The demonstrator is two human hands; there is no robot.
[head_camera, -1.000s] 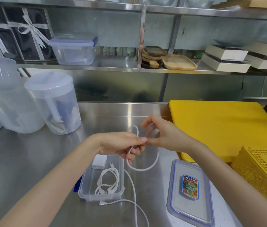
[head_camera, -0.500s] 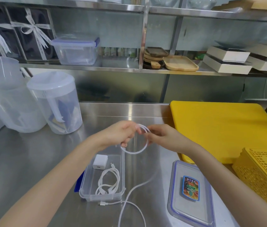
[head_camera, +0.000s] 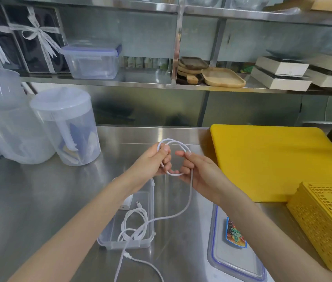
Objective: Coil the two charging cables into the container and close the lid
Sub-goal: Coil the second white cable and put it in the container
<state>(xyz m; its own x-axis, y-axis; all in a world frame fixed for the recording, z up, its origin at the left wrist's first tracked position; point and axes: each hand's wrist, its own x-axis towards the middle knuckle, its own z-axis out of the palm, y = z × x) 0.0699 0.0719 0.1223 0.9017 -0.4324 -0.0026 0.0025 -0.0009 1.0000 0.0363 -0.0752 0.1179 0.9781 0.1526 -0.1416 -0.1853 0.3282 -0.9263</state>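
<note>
— While both hands are working above the container (head_camera: 108, 241), which step would you say is going on?

— The second cable (head_camera: 190, 192) is being wound. The left hand (head_camera: 151, 165) is closing its thumb and fingers around a small loop of it, up beyond the container's far end. The right hand (head_camera: 199, 176) is pinching the same loop from the other side, and the slack is running down through its curled fingers.

— And the first cable?

— The coiled cable (head_camera: 134, 224) is already lying inside the container, beside a white charger block (head_camera: 127, 202) at the far end, half hidden by the left forearm.

— Where is the loose tail going?

— It is dropping from the right hand, crossing over the container's right wall and near end, then trailing onto the steel counter (head_camera: 39, 200) in front of the container, where a plug (head_camera: 126, 255) is showing.

— So what is the next move asking for?

— In my judgement, more turns. The right hand should be feeding slack up while the left is pinching each new loop, drawing the tail clear without dragging the coiled cable out. Then the bundle is going into the container.

— And the lid?

— The lid (head_camera: 232, 267) is lying flat to the right of the container, well apart, with a coloured label on it. Closing is not yet starting.
</note>
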